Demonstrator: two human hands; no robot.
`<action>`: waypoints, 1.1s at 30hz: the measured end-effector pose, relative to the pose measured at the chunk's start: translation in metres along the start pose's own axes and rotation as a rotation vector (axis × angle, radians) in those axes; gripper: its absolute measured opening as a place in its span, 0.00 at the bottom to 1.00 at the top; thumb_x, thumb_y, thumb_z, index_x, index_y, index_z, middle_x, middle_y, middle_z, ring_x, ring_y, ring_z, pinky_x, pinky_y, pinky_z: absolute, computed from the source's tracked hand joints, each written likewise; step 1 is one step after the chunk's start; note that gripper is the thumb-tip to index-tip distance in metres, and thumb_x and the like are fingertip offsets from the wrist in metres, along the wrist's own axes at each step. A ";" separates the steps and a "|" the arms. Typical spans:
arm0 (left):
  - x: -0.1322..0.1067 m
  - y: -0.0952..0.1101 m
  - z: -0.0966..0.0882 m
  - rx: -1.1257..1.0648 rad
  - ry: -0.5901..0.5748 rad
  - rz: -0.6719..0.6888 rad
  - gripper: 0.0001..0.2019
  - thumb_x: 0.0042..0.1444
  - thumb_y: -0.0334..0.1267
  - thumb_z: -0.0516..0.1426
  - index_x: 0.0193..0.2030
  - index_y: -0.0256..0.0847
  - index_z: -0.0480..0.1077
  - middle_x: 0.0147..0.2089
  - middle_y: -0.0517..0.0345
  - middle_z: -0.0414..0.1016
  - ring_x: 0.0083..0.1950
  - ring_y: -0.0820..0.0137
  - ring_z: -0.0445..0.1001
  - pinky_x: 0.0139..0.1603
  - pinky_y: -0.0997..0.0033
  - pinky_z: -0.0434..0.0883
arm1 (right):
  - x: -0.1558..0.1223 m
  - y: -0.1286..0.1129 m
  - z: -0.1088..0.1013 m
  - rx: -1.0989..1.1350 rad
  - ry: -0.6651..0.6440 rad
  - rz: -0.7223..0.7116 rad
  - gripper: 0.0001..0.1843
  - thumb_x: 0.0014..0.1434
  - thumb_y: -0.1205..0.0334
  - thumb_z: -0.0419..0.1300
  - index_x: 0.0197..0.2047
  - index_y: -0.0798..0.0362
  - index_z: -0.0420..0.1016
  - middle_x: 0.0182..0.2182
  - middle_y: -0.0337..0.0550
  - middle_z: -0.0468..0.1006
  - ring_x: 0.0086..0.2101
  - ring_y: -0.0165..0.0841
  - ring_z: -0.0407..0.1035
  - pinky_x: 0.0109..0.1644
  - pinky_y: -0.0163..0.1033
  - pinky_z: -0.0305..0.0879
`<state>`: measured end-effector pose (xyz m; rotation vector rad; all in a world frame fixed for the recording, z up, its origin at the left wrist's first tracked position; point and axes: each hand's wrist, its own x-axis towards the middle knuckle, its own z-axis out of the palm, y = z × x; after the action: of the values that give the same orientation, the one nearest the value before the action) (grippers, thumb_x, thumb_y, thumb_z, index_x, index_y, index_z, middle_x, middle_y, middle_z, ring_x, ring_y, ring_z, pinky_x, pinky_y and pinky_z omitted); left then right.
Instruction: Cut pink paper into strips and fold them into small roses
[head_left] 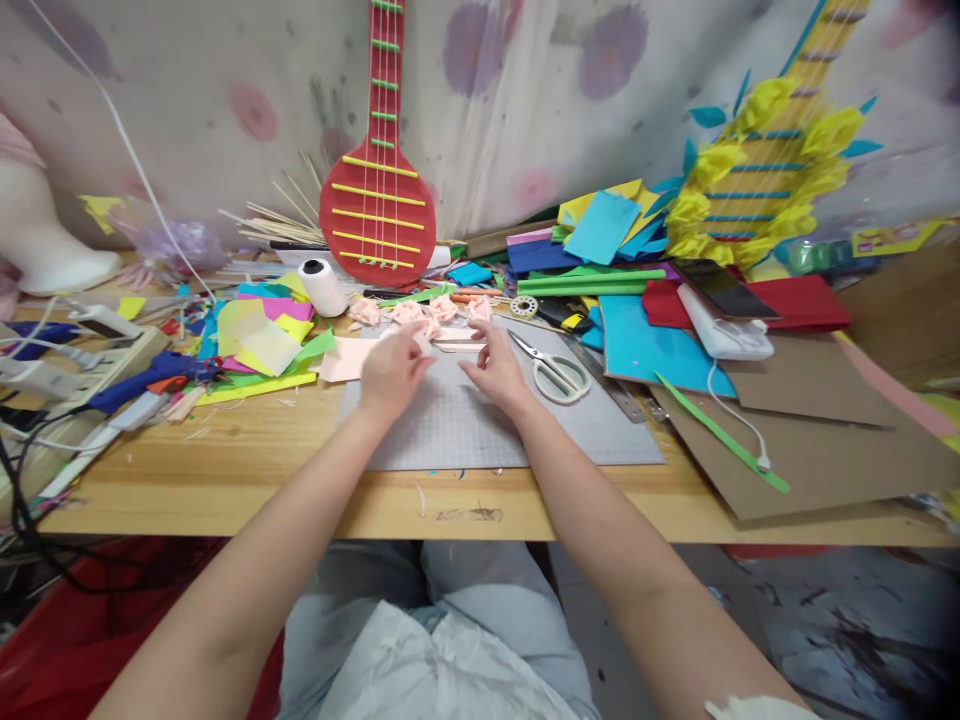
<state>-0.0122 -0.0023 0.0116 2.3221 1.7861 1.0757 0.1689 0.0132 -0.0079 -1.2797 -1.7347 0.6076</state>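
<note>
My left hand (391,372) is over the grey cutting mat (465,425), fingers curled around a small pale pink piece of paper (424,346). Facing it, my right hand (496,368) has its thumb and fingers apart, close to the end of a narrow pale pink strip (459,338). Just beyond my hands sit several crumpled pink paper flowers (365,312). A flat pink paper sheet (343,360) lies left of my left hand. Scissors with pale handles (559,378) rest on the mat to the right of my right hand.
A red paper lute (379,215) stands at the back, beside a white thread spool (322,288). Coloured paper scraps (259,335) and a blue glue gun (154,378) are left. Blue sheets (660,345), brown cardboard (817,430) and a yellow-flowered instrument (757,180) are right.
</note>
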 end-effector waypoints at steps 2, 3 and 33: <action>-0.005 0.014 0.017 0.011 -0.117 0.121 0.21 0.53 0.41 0.55 0.55 0.42 0.60 0.34 0.56 0.72 0.41 0.65 0.70 0.45 0.66 0.64 | -0.003 -0.001 -0.004 -0.064 -0.100 -0.114 0.33 0.45 0.68 0.57 0.56 0.47 0.59 0.52 0.46 0.60 0.31 0.27 0.62 0.36 0.37 0.62; -0.007 0.019 0.024 0.013 -0.145 0.148 0.21 0.54 0.40 0.54 0.55 0.42 0.60 0.34 0.56 0.72 0.41 0.65 0.70 0.44 0.66 0.64 | -0.004 0.000 -0.005 -0.098 -0.149 -0.144 0.31 0.45 0.70 0.56 0.54 0.48 0.62 0.52 0.46 0.60 0.33 0.29 0.63 0.37 0.37 0.63; -0.013 -0.020 0.004 0.012 -0.264 -0.004 0.07 0.50 0.36 0.53 0.32 0.41 0.73 0.36 0.56 0.76 0.42 0.64 0.69 0.46 0.63 0.64 | 0.008 0.021 -0.040 -0.040 -0.347 0.047 0.08 0.42 0.69 0.60 0.30 0.56 0.75 0.35 0.42 0.76 0.33 0.28 0.65 0.39 0.34 0.59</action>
<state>-0.0289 -0.0052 -0.0063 2.3355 1.7020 0.7183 0.2135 0.0238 -0.0018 -1.3031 -2.0095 0.8668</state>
